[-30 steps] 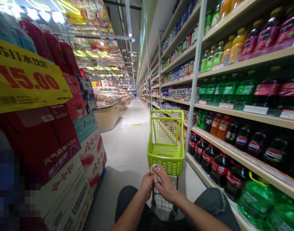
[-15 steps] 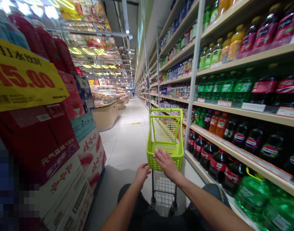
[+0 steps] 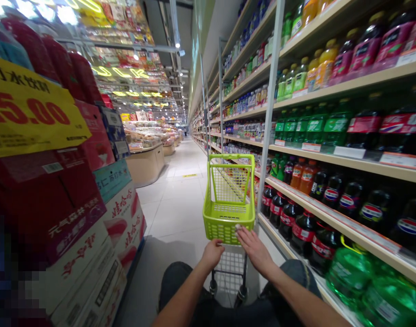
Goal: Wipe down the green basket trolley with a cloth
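Ahead of my knees stands a lime-green shopping cart basket (image 3: 216, 213) on a dark wheeled frame, with nothing visible inside. My right hand (image 3: 254, 247) is at the basket's near right rim, fingers extended forward and close together. A small whitish thing (image 3: 237, 227) shows at its fingertips, too small to name. Just below the near left part of the basket is my left hand (image 3: 213, 253), its fingers curled in and nothing visible in them. Whether it touches the basket I cannot tell.
Shelves (image 3: 330, 150) of bottled drinks rise close on the right, with large green bottles (image 3: 351, 265) low down. Stacked drink cartons (image 3: 75, 240) and a yellow price sign (image 3: 34, 109) stand on the left. A tiled aisle (image 3: 175, 181) runs ahead past a rounded display counter (image 3: 145, 165).
My right hand has moved back and to the right along the basket, the whitish thing moving with it. My left hand has shifted right and its fingers have curled in.
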Demonstrator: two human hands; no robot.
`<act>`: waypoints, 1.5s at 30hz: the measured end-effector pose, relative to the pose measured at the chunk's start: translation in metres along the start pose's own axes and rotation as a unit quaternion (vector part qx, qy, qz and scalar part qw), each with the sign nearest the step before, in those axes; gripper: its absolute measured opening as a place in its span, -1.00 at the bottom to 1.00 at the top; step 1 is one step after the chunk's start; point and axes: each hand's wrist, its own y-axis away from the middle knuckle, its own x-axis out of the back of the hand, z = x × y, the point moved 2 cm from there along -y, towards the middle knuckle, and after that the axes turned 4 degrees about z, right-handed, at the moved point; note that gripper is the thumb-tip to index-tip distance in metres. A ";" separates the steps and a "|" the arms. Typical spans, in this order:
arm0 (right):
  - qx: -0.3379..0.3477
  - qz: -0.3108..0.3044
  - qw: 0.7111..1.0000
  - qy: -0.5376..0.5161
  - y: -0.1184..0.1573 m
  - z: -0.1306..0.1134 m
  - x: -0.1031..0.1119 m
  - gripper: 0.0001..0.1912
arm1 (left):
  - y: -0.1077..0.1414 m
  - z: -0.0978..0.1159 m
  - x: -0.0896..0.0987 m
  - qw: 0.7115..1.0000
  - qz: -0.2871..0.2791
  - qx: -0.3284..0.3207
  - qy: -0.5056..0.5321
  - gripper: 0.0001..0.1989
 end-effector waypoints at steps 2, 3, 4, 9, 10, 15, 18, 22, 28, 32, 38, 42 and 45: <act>0.023 0.007 1.000 0.017 0.017 -0.003 -0.007 -0.53 | 0.002 0.003 -0.006 1.000 -0.005 -0.001 -0.031 -0.69; 0.026 0.013 0.999 0.024 0.022 -0.005 -0.007 -0.52 | 0.002 0.005 -0.008 0.999 -0.006 0.000 -0.046 -0.69; 0.020 0.020 0.999 0.029 0.024 -0.005 -0.004 -0.52 | 0.003 0.005 -0.009 0.998 -0.009 0.000 -0.059 -0.68; -0.076 0.044 0.994 0.058 0.013 0.012 0.019 -0.46 | 0.008 0.007 -0.012 0.993 -0.017 0.003 -0.115 -0.67; -0.082 0.041 0.994 0.063 0.016 0.014 0.018 -0.46 | 0.009 0.009 -0.012 0.992 -0.018 0.000 -0.125 -0.67; -0.027 0.023 0.998 0.052 0.035 0.006 0.002 -0.41 | 0.013 0.021 -0.007 0.984 -0.019 -0.025 -0.176 -0.64; -0.052 0.041 0.997 0.036 0.016 0.003 0.011 -0.42 | 0.014 0.030 0.000 0.978 0.016 -0.052 -0.200 -0.55; -0.050 0.026 0.998 0.027 -0.004 -0.001 0.011 -0.47 | 0.020 0.042 0.010 0.949 0.064 -0.109 -0.288 -0.41; 0.006 -0.003 1.000 0.009 -0.009 -0.030 -0.010 -0.48 | 0.030 0.041 0.020 0.896 0.082 -0.108 -0.422 -0.35; -0.009 0.028 1.000 0.001 -0.053 -0.042 -0.005 -0.49 | 0.028 0.030 0.032 0.891 0.109 -0.058 -0.438 -0.35; 0.031 -0.065 0.997 -0.012 -0.045 -0.053 -0.031 -0.64 | 0.028 0.024 0.048 0.892 0.109 -0.034 -0.437 -0.34; 0.044 -0.044 0.998 -0.009 -0.061 -0.059 -0.026 -0.63 | 0.027 0.024 0.052 0.892 0.120 -0.021 -0.435 -0.35; 0.042 -0.023 0.999 -0.012 -0.085 -0.062 -0.020 -0.60 | 0.028 0.027 0.052 0.892 0.119 -0.019 -0.436 -0.36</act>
